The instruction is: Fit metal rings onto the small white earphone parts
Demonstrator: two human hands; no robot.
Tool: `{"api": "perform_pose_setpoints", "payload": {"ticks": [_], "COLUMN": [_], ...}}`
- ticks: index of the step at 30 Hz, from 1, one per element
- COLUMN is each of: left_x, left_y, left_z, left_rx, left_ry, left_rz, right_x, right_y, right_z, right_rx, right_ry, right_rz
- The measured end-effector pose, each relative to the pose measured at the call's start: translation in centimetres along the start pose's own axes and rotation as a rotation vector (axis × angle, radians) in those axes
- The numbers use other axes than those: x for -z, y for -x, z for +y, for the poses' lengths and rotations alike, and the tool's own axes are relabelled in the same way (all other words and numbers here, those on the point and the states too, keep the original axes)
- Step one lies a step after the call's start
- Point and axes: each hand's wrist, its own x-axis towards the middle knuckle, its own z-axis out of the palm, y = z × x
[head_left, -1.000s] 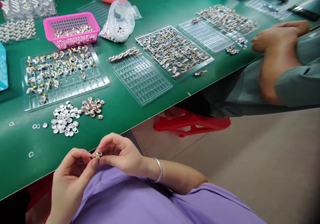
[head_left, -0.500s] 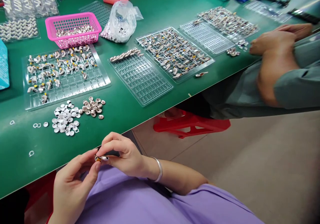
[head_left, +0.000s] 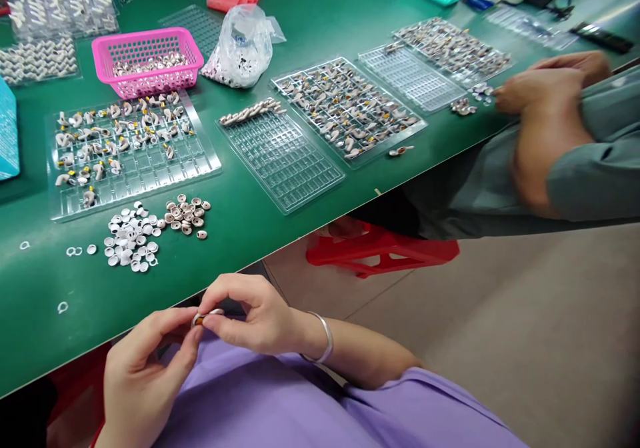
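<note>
Both of my hands are over my lap, just off the table's front edge. My left hand (head_left: 150,361) pinches a small earbud part (head_left: 199,320) between thumb and forefinger; an amber-brown patch shows on it. The fingertips of my right hand (head_left: 253,311) press on the same part from the other side, hiding much of it. On the table beyond lie a pile of white round caps (head_left: 131,238) and a smaller pile of beige cup-shaped shells (head_left: 186,213). Behind them a clear tray (head_left: 190,165) holds rows of curved earbud pieces with orange tabs.
A pink basket (head_left: 145,88) of small shells and a plastic bag (head_left: 245,48) stand behind the tray. Further right are a partly filled clear tray (head_left: 290,161) and a full one (head_left: 350,108). A co-worker's hands (head_left: 550,81) are at the right, above a red stool (head_left: 380,251).
My right hand's fingers have shifted slightly and closed in on the earbud part, which has turned a little. The left hand keeps its pinch. The co-worker's hands moved slightly left.
</note>
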Motion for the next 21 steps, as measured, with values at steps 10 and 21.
{"api": "perform_pose_setpoints", "payload": {"ticks": [10, 21], "left_x": [0.44, 0.19], "left_y": [0.17, -0.31], "left_z": [-0.23, 0.34], "left_rx": [0.006, 0.073], "left_ry": [-0.016, 0.012], "left_rz": [-0.006, 0.0], "right_x": [-0.37, -0.33], "right_y": [0.15, -0.08], "right_z": [0.08, -0.19], "right_rx": [-0.052, -0.028], "right_ry": [-0.013, 0.007], "right_rz": [0.021, -0.01]}}
